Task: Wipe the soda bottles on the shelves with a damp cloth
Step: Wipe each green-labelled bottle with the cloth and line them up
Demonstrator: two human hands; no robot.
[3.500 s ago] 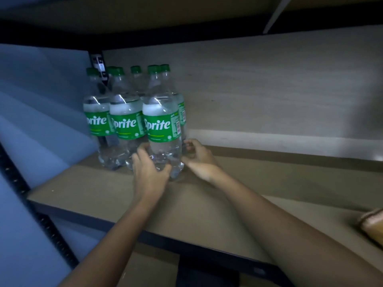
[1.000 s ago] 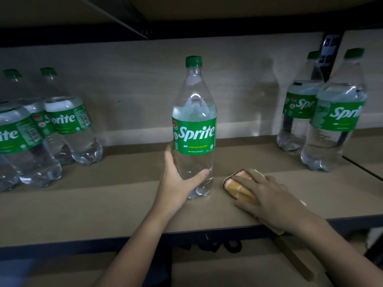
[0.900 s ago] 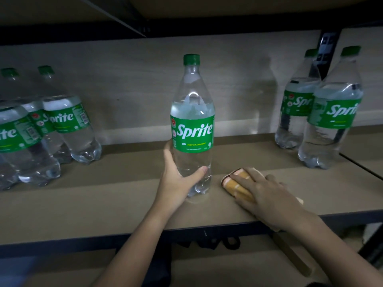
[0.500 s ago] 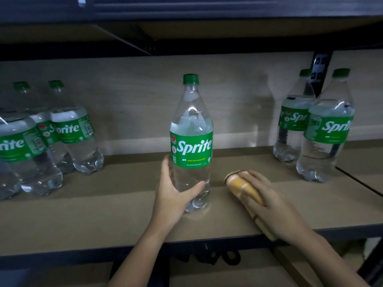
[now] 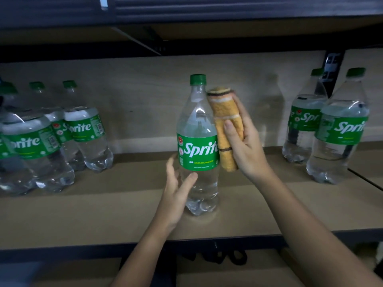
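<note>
The Sprite bottle point(image 5: 198, 141) stands upright at the centre of the shelf board point(image 5: 103, 216), apart from the cluster of bottles point(image 5: 49, 141) at 9 o'clock and the pair of bottles point(image 5: 331, 129) at 3 o'clock. The left hand point(image 5: 177, 195) sits at the bottle's 7 o'clock, below the label: thumb laid on the clear front wall, fingers curving toward the far side, though blur makes it unclear whether they close firmly. The right hand point(image 5: 242, 141) grips the folded orange cloth point(image 5: 224, 127), thumb across its front, fingers curled behind, and holds it upright against the bottle's shoulder and label edge at 3 o'clock. Handling assessment: the bottle appears full and capped, therefore heavy for its footprint and tall enough to tip if pushed high on the neck. The plastic wall is thin and flexes under squeeze; it is smooth and will turn slippery once damp. Recommended hold: the lower clear section, wrapping thumb and fingers opposite each other, keeping the base on the board while the cloth passes over shoulder, label and cap point(image 5: 198, 79). The cloth is soft and conforms readily; fold bulk keeps it firm in the palm. Apply light side pressure only, countered by the steadying hand.
</note>
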